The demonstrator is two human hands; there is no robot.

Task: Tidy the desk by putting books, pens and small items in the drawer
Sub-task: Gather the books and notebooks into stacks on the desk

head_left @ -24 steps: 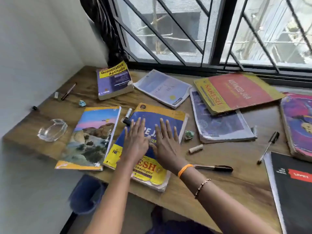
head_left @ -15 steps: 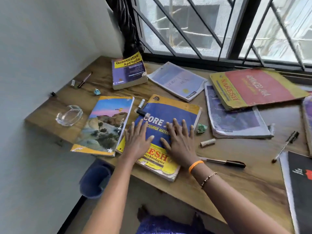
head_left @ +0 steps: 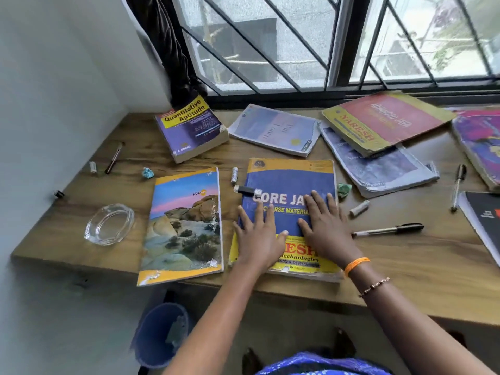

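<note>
USB stick (head_left: pixel 246 190) on Core Java book (head_left: pixel 290 180); black pen (head_left: pixel 389 230) right.

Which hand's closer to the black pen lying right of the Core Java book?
Right. The right hand lies flat on the book, just left of the pen. The left hand is further left, beyond the right one.

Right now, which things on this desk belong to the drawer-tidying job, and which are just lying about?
Part of the job:
- Core Java book, under the flat left hand and right hand
- landscape-cover notebook
- Quantitative Aptitude book
- black pen
- USB stick

Just lying about:
- glass ashtray
- blue bin under the desk
- dark curtain
</note>
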